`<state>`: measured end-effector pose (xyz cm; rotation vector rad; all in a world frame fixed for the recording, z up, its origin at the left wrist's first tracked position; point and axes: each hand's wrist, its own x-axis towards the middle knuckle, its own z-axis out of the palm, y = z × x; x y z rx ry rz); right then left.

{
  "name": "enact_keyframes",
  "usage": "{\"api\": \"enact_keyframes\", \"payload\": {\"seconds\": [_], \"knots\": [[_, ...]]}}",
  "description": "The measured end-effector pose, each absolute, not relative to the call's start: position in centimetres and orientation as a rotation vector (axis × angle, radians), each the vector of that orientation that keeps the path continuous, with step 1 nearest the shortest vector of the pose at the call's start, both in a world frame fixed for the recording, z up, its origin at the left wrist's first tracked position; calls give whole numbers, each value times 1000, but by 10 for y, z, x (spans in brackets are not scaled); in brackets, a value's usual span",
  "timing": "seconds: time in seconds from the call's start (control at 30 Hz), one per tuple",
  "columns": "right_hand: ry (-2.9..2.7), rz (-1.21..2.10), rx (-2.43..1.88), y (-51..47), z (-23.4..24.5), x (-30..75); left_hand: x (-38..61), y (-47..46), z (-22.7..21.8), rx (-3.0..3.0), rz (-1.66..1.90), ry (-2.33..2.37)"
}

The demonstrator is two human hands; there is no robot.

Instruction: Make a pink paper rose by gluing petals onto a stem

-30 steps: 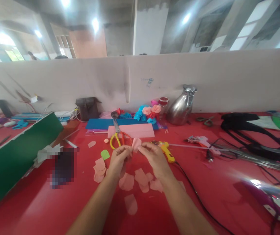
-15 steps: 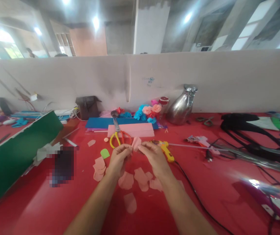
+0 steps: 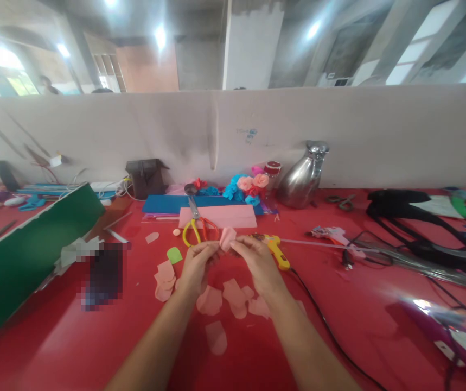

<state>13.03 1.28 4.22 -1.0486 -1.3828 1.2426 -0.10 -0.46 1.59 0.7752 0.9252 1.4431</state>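
A small pink paper petal [image 3: 227, 238] is pinched between my two hands above the red table. My left hand [image 3: 198, 266] grips its lower left side with thumb and fingers. On the other side, my right hand [image 3: 255, 260] holds the right edge, fingers closed. Loose pink petals [image 3: 236, 296] lie on the table under my wrists, and a small stack of petals [image 3: 165, 279] is left of my left hand. Near that stack is a green rounded template [image 3: 174, 254]. Scissors with yellow and red handles [image 3: 192, 232] lie just beyond my hands.
A yellow glue gun [image 3: 278, 254] with a black cord lies right of my right hand. Pink crepe paper [image 3: 218, 217], paper flowers [image 3: 246, 185] and a metal jug [image 3: 302, 176] stand behind. A green board [image 3: 33, 260] leans at left; a pink glue gun [image 3: 340, 237] is at right.
The pink petal looks slightly more curled and turned between my fingertips. Both hands stay in nearly the same place.
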Motion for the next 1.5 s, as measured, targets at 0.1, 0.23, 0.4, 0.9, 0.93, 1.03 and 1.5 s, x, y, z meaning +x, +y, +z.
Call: {"api": "enact_keyframes", "payload": {"seconds": [0.1, 0.23, 0.4, 0.9, 0.93, 1.03, 1.5], "knots": [[-1377, 1252, -1043, 13, 43, 131, -1, -5, 17, 774, 1436, 940], [-1375, 1259, -1028, 11, 44, 130, 0, -5, 17, 767, 1429, 945], [-1340, 1275, -1023, 12, 44, 130, 1, -4, 15, 735, 1439, 946], [-1249, 1338, -1013, 13, 39, 130, 0, -4, 12, 869, 1386, 935], [-1250, 1339, -1013, 14, 38, 130, 0, -4, 12, 896, 1378, 945], [-1255, 1344, -1009, 13, 39, 130, 0, -4, 12, 967, 1369, 992], [-1260, 1304, -1042, 14, 37, 127, 5, -13, 13, 1404, 1615, 1517]]}}
